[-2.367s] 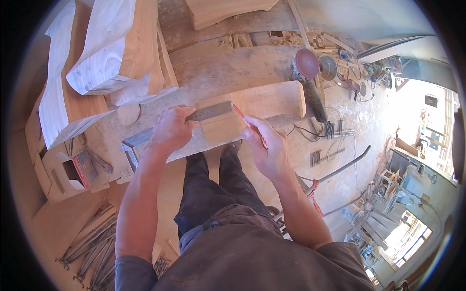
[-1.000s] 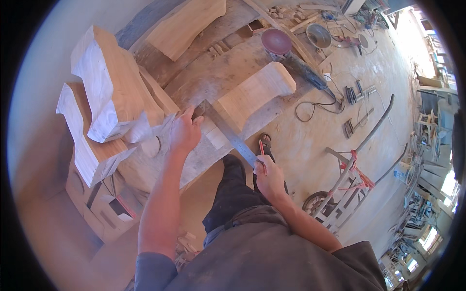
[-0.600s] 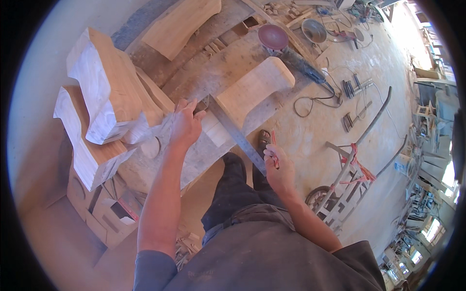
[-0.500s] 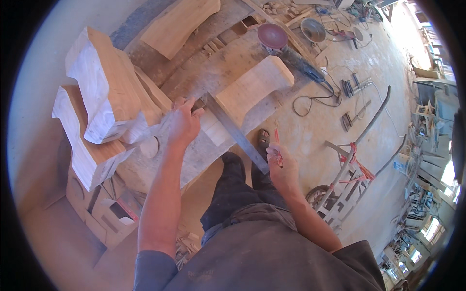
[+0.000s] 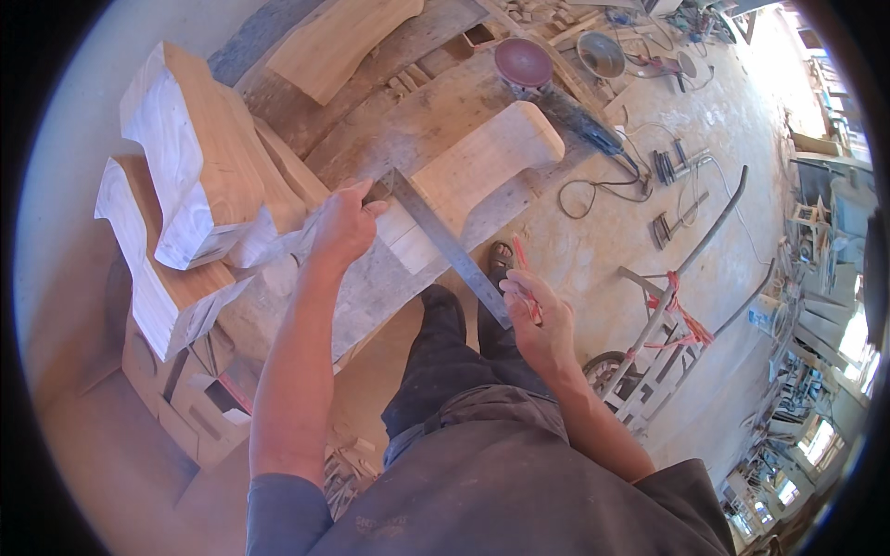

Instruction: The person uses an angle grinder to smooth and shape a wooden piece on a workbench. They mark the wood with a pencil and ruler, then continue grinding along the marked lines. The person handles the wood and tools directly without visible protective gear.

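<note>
Little has moved in the last half second, but since the oldest view the right hand has dropped away from the plank to hang near the body, fingers closed on a red pencil; the left hand grips the far end of the steel square, whose blade runs off the plank's near edge toward the right hand; marking looks paused while the square is reset.
</note>
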Demonstrator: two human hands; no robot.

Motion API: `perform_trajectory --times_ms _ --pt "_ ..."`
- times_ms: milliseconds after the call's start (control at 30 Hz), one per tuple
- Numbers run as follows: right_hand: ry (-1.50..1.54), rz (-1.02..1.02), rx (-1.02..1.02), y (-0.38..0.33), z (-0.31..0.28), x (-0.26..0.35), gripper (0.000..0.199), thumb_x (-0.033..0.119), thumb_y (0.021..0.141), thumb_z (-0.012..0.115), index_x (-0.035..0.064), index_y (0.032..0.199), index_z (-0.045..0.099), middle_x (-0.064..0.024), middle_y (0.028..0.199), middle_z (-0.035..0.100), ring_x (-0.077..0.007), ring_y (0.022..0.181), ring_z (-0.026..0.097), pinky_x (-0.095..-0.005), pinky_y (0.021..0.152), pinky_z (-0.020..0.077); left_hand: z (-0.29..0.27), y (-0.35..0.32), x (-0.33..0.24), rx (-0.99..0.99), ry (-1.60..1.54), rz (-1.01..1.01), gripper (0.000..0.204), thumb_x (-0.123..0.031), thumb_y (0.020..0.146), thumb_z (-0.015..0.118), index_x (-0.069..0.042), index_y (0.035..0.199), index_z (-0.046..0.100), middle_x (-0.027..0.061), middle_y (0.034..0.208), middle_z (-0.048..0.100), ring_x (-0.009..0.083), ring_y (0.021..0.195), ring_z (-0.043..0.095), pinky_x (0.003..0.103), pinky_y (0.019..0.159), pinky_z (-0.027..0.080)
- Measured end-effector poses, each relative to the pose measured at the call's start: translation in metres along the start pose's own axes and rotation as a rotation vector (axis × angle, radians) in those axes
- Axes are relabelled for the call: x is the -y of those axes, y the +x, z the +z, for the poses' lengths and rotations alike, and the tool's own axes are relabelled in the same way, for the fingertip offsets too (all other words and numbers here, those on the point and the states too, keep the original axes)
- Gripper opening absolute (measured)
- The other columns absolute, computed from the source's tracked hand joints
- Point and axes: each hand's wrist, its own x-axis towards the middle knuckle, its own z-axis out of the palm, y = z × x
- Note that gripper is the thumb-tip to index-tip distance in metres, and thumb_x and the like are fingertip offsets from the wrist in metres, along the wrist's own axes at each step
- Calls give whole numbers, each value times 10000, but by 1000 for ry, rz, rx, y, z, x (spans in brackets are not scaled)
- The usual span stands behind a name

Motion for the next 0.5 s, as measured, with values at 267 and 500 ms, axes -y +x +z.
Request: perform_trajectory --times_ms 267,500 --pt "-59 -200 172 25 -2 23 282 173 1011 684 12 1240 715 -173 966 721 -310 800 682 -384 761 548 -2 1 -3 8 12 -1 535 -260 968 699 34 1410 638 257 1426 640 432 1336 599 471 1119 465" --pt "-56 -283 171 56 14 32 330 143 1027 628 25 1334 640 -237 967 703 -431 890 695 -450 785 544 1 2 1 -8 3 14 537 -250 960 708 48 1401 638 273 1412 641 444 1326 602 468 1116 469"
